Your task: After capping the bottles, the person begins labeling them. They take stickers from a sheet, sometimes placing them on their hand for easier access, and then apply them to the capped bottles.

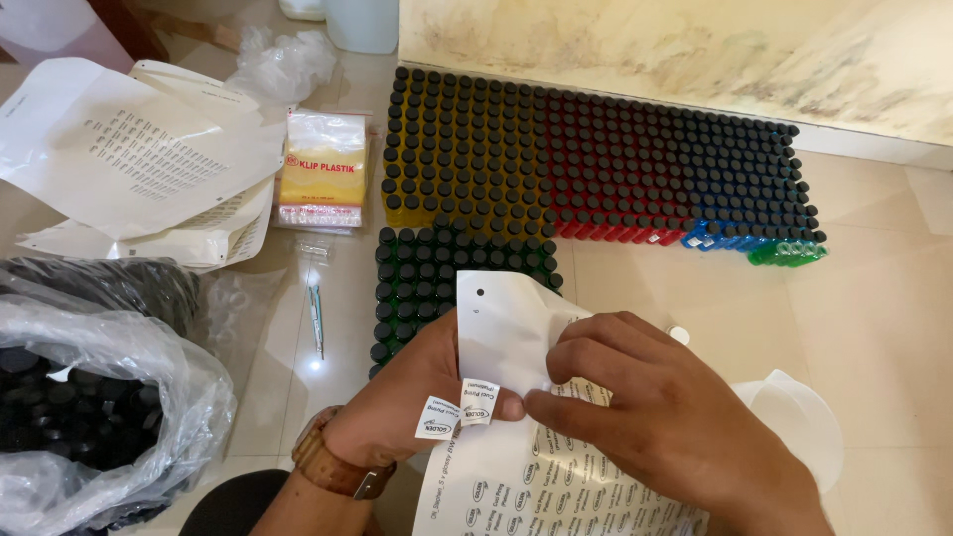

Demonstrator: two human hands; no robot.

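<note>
Left hand [417, 397] and right hand [645, 407] both pinch the label sheet [516, 347], thumbs closed on its middle; one small sticker [438, 418] clings to the left thumb. Just beyond the sheet: green capped bottles [417, 273]. Left of it: clear plastic bag [99, 397] holding black caps [55, 407].

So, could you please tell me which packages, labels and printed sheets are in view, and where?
Label sheet: white, rows of small stickers, held by both hands.
Peeled sticker: small, white, stuck on left hand.
Bag packet: clear, yellow-red card, floor left of bottles.
Printed papers: white, upper left.
</note>
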